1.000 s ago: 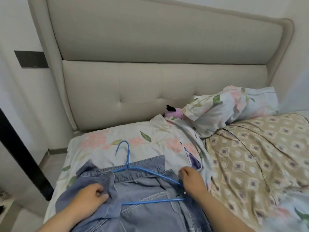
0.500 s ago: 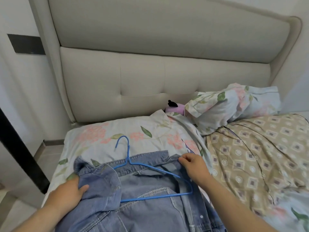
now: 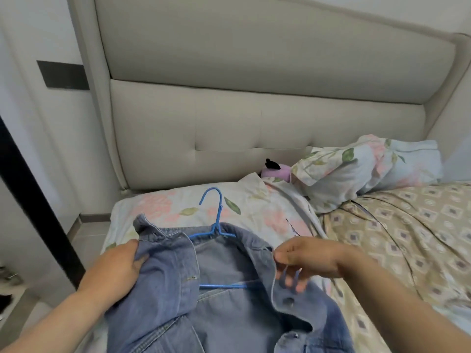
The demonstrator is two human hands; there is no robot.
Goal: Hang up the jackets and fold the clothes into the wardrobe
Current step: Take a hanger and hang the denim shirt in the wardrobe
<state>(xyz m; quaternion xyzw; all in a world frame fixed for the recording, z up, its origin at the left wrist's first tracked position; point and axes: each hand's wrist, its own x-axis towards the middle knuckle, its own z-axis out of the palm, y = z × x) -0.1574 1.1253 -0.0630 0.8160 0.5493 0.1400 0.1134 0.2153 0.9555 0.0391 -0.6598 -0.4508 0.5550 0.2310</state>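
Seating the denim jacket (image 3: 229,314) on the blue hanger (image 3: 218,215) — flat on the bed (image 3: 382,238), hook at 12 o'clock: left hand (image 3: 114,268) grips one shoulder, right hand (image 3: 313,258) pinches the front edge; pull both shoulders over evenly.

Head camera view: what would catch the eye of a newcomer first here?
A denim jacket lies open in the foreground, a blue hanger inside it with its hook over the floral pillow. The left hand grips one shoulder. The right hand is at the opposite collar, its grip blurred.
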